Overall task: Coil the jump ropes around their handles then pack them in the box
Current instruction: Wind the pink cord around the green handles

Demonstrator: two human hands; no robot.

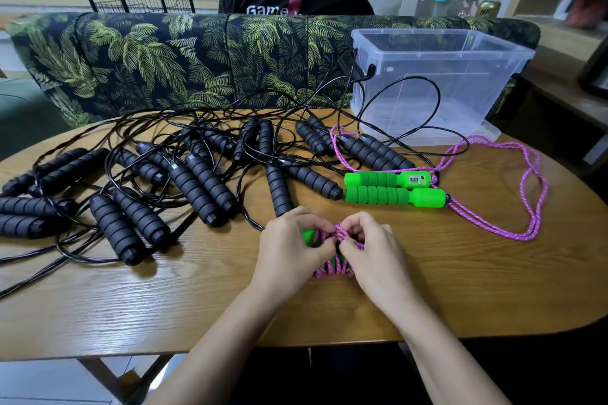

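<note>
The bundle (331, 265), pink cord wound over a pair of green handles, sits between your hands at the near middle of the table (460, 293). I can't tell whether it rests on the wood. Your left hand (289, 250) holds it from 9 o'clock and your right hand (375, 255) from 3 o'clock. Fingers of both are curled, pinching the cord end (340, 233) at the bundle's 12 o'clock.

That end is your weak spot. Let go before it is tucked under a turn and the coils will likely loosen and slip along the handles.

Near, at 1 o'clock, lies the other green rope (388, 189), its loose cord trailing out toward 3 o'clock where your right forearm could drag it. From 9 to 12 o'clock the black ropes (197, 181) lie tangled, so lifting one may pull its neighbours along. The box (441, 34) stands farther off at 1 o'clock with a black loop rising in front of its near wall, which could snag the bundle on the way in.
</note>
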